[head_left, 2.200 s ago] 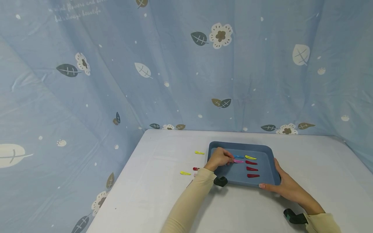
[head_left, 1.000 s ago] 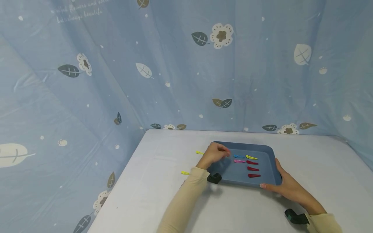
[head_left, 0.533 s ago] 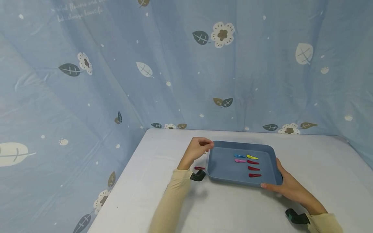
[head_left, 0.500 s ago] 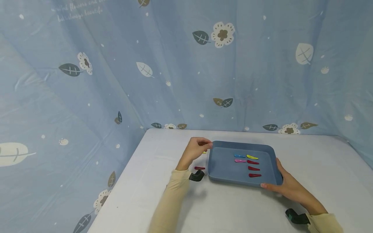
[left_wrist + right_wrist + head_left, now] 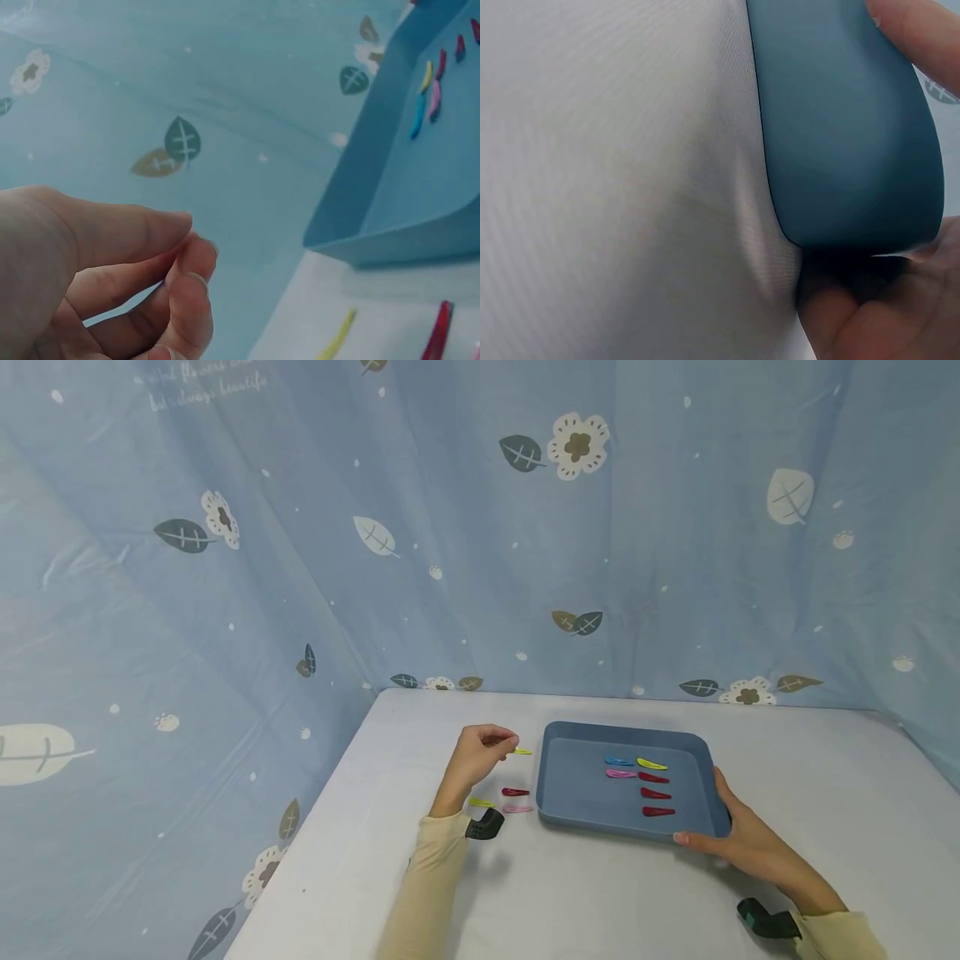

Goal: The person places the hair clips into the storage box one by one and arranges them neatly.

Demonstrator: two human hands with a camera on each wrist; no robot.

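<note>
My left hand (image 5: 472, 760) hovers left of the blue tray (image 5: 573, 781), fingers loosely curled and thumb tip against the forefinger, holding nothing visible. Just beyond its fingertips in the head view lies a yellow snap hair clip (image 5: 523, 752). Closer to me on the table are a red clip (image 5: 515, 792), a pale pink clip (image 5: 517, 809) and another yellow clip (image 5: 482, 802), near the left wrist. With my right hand (image 5: 750, 843) I grip the tray's near right corner, thumb on the front rim. Inside the tray, a blue clip (image 5: 618, 762) and a pink clip (image 5: 620, 773) lie left of a column.
That column in the tray has a yellow clip (image 5: 652, 764) at the far end, then three red clips (image 5: 656, 793) toward me. The white table (image 5: 600, 893) meets a blue patterned curtain (image 5: 450, 610) at its back and left. Black camera mounts (image 5: 485, 824) sit on both wrists.
My left hand has let go of the pink clip, which lies in the tray, and has moved left out over the table. The right hand has kept its grip on the tray.
</note>
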